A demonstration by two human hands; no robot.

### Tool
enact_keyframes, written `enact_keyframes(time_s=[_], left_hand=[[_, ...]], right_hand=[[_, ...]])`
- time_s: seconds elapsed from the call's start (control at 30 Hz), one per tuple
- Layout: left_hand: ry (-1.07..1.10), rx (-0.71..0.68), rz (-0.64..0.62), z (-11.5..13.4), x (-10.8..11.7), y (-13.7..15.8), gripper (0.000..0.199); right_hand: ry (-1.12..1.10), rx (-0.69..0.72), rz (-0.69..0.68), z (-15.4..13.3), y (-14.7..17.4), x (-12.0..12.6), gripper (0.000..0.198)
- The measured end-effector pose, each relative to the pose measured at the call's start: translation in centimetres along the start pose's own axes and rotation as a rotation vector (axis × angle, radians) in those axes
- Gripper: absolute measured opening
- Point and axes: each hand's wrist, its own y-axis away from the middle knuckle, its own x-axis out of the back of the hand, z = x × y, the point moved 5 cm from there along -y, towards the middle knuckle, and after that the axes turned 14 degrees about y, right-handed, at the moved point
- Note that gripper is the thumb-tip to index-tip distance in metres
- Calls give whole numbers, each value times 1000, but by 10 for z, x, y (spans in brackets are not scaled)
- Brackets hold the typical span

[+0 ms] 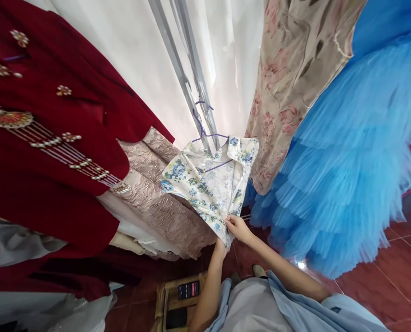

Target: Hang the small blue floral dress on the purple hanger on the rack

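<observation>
A small white top with blue flowers (198, 186) hangs from a purple hanger (202, 133), its front partly open. My right hand (238, 228) pinches the edge of the top low on the front opening, thumb and fingers together. My left hand (221, 248) reaches up under the lower end of the cloth; the fabric hides its fingers.
A grey metal stand (181, 69) rises behind the top. Dark red garments with beadwork (84, 110) and a pink textured one (157, 193) hang left; a floral dress (278, 92) and blue ruffled tulle (337, 170) right. Below, a phone (189, 290) lies on a wooden stool (178, 304).
</observation>
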Motion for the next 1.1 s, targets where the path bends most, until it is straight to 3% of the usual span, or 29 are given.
enact_keyframes(time_s=[0.13, 0.23, 0.33, 0.53, 0.7, 0.77, 0.9, 1.1], left_hand=[[243, 30, 0, -33, 23, 10, 59], [237, -11, -41, -34, 29, 10, 50], [171, -32, -39, -28, 28, 4, 49], [122, -58, -25, -30, 26, -1, 37], [74, -89, -17, -35, 36, 1, 27], [32, -120, 35, -35, 40, 0, 25], [-10, -128, 91, -34, 39, -2, 28], [13, -97, 45, -30, 27, 8, 32]], right_hand=[[122, -106, 143, 8, 0, 3, 40], [232, -91, 278, 12, 4, 17, 35], [291, -96, 311, 11, 6, 27, 28], [219, -193, 130, 8, 0, 31, 24], [-148, -305, -137, 9, 12, 24, 38], [-282, -340, -131, 1, 16, 26, 43], [-410, -198, 91, -56, -2, 50, 51], [-526, 129, 294, -204, -70, 108, 48]])
